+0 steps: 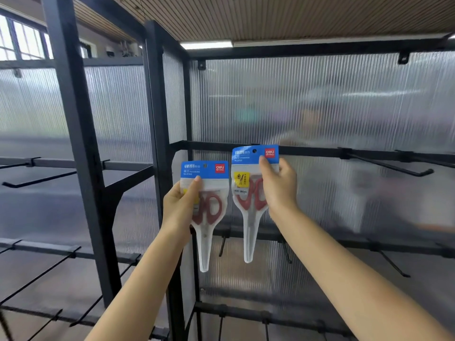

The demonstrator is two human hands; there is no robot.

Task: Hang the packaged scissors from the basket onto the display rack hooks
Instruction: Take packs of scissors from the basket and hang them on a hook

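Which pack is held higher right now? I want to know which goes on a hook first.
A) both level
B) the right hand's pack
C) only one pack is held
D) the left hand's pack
B: the right hand holds its scissors pack up at the rack's crossbar, above the left hand's pack.

Red "deli" logo square, upper right of blue header card on left scissors pack point(204, 193). Same "deli" mark on right scissors pack point(253, 183). Chinese characters and smaller print on both headers, too blurred to read.
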